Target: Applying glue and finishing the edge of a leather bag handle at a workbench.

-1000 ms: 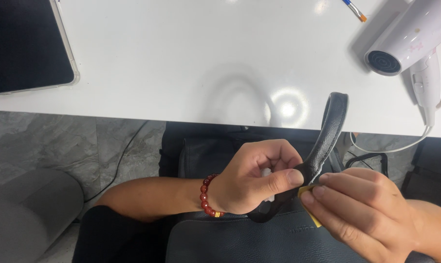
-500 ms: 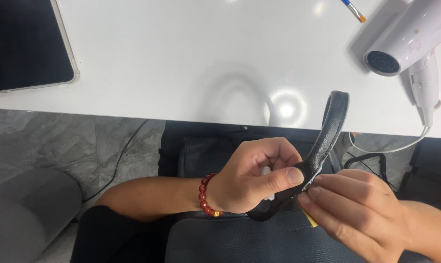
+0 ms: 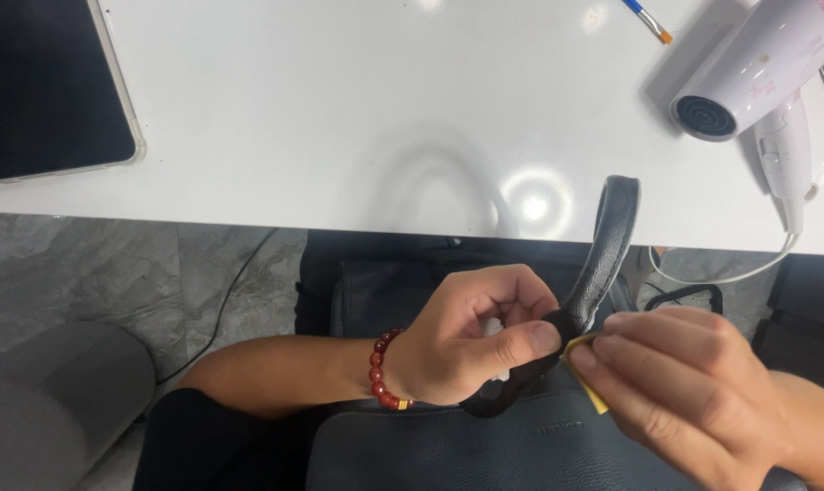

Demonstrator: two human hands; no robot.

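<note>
I have the left hand (image 3: 471, 341) closed around the black bag handle (image 3: 603, 264), thumb pinching it near the lower bend so the strap stands up and arcs toward 12 o'clock, over the edge of the white table (image 3: 339, 118). That grip keeps the leather steady and turned toward the right hand (image 3: 694, 400), whose fingertips are pressed together on a small yellow piece (image 3: 587, 386) touching the handle just at 3 o'clock of the left thumb. The handle belongs to the dark leather bag (image 3: 485, 450) resting in my lap, at 6 o'clock of the view.

What the yellow piece is I cannot make out; the fingers cover most of it. Something white shows inside the left palm, too hidden to name. The hair dryer (image 3: 748, 77) at 2 o'clock is cut off by the frame, as are the thin brush (image 3: 648, 20) beside it and the dark tablet (image 3: 44, 86) at 10 o'clock.
</note>
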